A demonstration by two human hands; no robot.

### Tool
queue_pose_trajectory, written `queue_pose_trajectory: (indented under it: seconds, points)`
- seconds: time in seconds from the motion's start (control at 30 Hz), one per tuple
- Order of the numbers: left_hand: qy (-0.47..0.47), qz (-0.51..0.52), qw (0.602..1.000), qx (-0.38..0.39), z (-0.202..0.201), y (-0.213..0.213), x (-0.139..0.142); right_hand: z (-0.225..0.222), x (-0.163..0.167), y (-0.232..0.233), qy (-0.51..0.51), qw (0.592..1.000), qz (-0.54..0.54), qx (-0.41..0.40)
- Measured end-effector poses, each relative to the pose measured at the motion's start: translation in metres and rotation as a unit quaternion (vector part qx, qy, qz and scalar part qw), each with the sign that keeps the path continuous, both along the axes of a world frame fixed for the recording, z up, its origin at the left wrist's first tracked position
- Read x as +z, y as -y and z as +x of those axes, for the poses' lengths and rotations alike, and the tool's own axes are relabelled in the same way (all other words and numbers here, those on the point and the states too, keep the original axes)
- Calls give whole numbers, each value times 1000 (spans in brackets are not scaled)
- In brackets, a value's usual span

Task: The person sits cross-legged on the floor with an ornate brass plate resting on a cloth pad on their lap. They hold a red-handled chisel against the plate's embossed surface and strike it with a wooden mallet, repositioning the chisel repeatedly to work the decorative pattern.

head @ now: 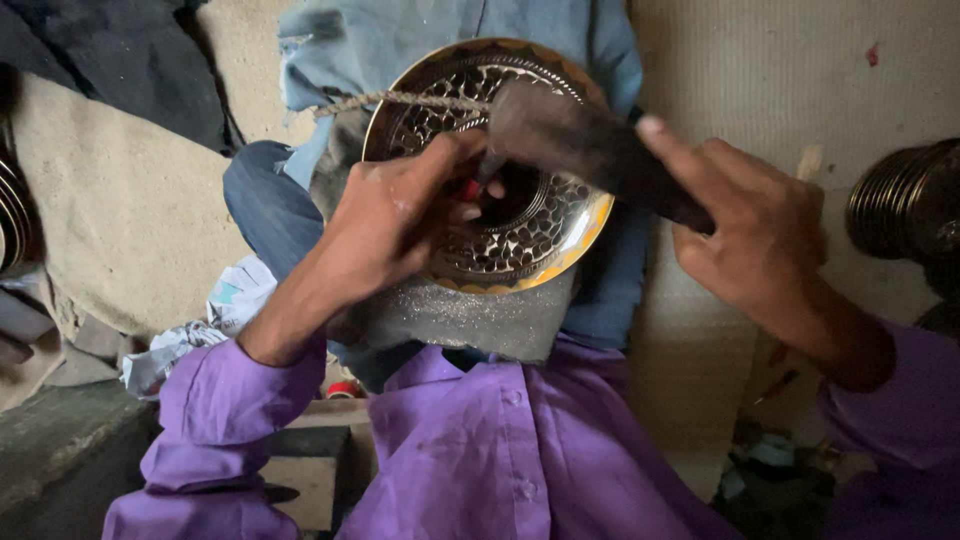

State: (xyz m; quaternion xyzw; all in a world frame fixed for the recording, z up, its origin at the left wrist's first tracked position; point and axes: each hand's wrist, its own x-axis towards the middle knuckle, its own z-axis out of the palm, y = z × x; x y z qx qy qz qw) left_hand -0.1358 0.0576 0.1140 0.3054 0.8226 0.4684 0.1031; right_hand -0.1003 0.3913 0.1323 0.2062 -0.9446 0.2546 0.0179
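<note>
A round brass plate [560, 235] with a dark engraved pattern rests tilted on a grey pad [455, 320] over my lap. My left hand [395, 215] pinches a small chisel with a red band [470, 189], its tip against the plate's middle. My right hand [750, 225] grips the dark handle of a hammer [580, 140], whose head hovers blurred just above the chisel's top. A frayed cord [400, 100] crosses the plate's upper left rim.
A stack of dark metal plates [905, 200] stands at the right edge. More plate rims [12, 215] show at the far left. Crumpled paper [215, 320] lies on the beige cloth floor [130, 220]. Blue fabric [400, 40] lies behind the plate.
</note>
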Motion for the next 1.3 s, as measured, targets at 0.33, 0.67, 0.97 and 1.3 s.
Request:
queue_pose_trajectory:
  seconds: [0.33, 0.67, 0.97, 1.3]
  points:
    - [51, 74, 996, 27, 0, -4, -2, 9, -14, -11, 101, 991, -50, -77]
    - [50, 51, 997, 29, 2, -4, -4, -9, 6, 0, 53, 998, 35, 13]
    - [133, 199, 967, 82, 14, -12, -6, 22, -18, -10, 92, 986, -107, -88]
    - [161, 182, 957, 160, 32, -40, -10, 103, -143, 7, 104, 854, -435, -267]
